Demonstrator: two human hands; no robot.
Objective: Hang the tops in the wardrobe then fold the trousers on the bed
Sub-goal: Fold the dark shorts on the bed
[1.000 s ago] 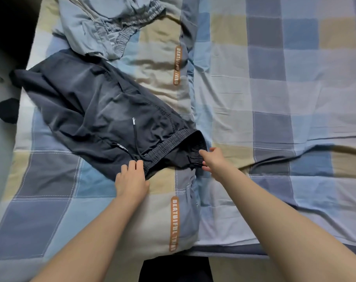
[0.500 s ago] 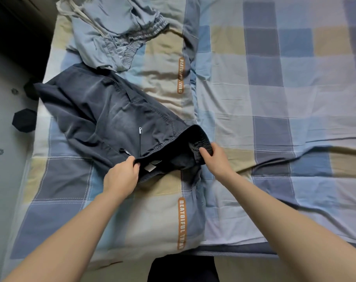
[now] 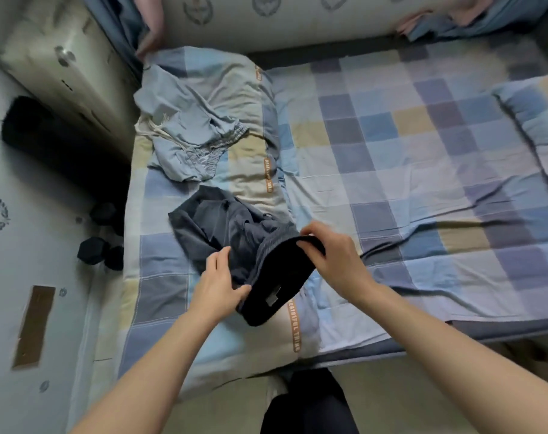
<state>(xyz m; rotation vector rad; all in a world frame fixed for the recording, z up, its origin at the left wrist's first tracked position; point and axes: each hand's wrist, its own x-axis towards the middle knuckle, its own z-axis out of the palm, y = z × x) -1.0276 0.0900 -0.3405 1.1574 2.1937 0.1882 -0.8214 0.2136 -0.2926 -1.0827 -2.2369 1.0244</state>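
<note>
Both hands are lifting the dark trousers [image 3: 225, 227]: left hand [image 3: 218, 278] and right hand [image 3: 330, 256] are pinching the waistband. Slick fabric is likely slipping and bunching unevenly.

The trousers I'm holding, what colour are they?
Dark grey trousers, seen from the head view.

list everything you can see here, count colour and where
dark trousers: 1, charcoal, near left of bed, waistband lifted
light trousers: 1, pale blue, crumpled beyond them
quilt: 1, checked blue and beige, bed's left side
sheet: 1, checked, across bed
dumbbells: at least 2, black, floor left of bed
left hand: grips waistband's near end
right hand: grips waistband's far end
</note>
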